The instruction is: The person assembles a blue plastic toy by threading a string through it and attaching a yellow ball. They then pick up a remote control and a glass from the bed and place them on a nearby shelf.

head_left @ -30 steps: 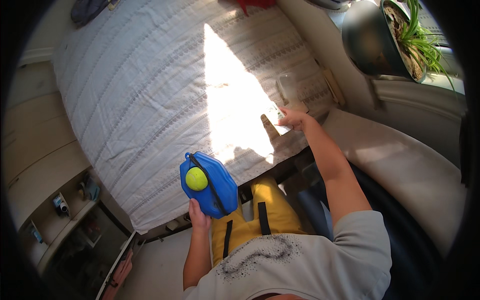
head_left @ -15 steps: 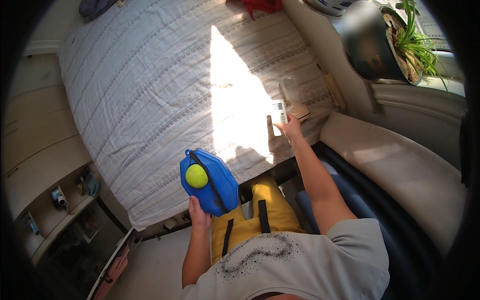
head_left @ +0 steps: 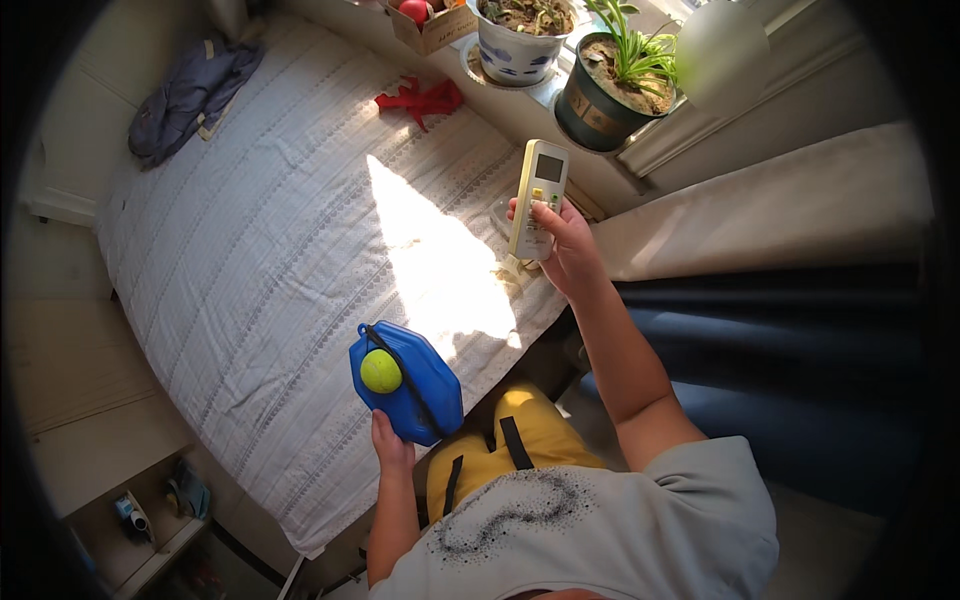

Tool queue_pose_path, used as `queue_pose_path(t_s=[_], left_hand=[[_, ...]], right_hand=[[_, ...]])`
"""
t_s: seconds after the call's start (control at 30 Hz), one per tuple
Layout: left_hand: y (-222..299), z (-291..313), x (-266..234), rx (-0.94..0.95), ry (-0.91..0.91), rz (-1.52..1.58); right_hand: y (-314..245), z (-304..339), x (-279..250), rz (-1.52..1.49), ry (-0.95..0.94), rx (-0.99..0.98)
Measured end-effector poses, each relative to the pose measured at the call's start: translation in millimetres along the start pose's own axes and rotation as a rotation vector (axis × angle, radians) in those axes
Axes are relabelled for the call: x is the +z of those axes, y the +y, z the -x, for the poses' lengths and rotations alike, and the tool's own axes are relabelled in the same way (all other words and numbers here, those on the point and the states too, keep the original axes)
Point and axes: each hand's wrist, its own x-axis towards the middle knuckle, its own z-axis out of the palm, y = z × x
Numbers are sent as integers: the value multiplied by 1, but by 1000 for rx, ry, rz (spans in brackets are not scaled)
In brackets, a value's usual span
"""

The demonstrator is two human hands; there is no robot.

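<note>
My left hand (head_left: 393,442) grips the lower edge of a blue plastic tennis trainer base (head_left: 432,370), thumb on top. A yellow-green tennis ball (head_left: 380,371) rests on its face, beside a black elastic cord (head_left: 408,383) that runs across the base. Raised over the bed's right edge, my right hand (head_left: 567,243) is closed round a white remote control (head_left: 539,200) with a grey screen. The thumb lies on its buttons. Partly hidden behind that hand, a pale object (head_left: 515,268) lies on the bed.
The bed (head_left: 250,250) has a pale patterned cover with a bright sun patch. A red cloth (head_left: 420,100) and a dark garment (head_left: 195,100) lie on it. Two potted plants (head_left: 600,120) (head_left: 515,55) and a cardboard box (head_left: 435,28) stand along the windowsill. An open shelf (head_left: 150,510) is at lower left.
My right hand has lifted the remote control up off the bed side, its screen now facing me. My left hand keeps the trainer base. The view has shifted toward the window.
</note>
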Motion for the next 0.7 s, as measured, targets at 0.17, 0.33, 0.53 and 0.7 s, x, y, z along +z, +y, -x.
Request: queue_pose_path(t_s=[0.17, 0.33, 0.53, 0.7], left_hand=[[30, 16, -39, 24, -33, -34], [42, 31, -65, 59, 36, -54], [39, 40, -90, 53, 77, -35], [48, 25, -65, 56, -120, -32]], right_hand=[[79, -20, -13, 188, 66, 53], [191, -31, -68, 459, 346, 186], [156, -13, -32, 315, 255, -110], [7, 36, 52, 206, 169, -520]])
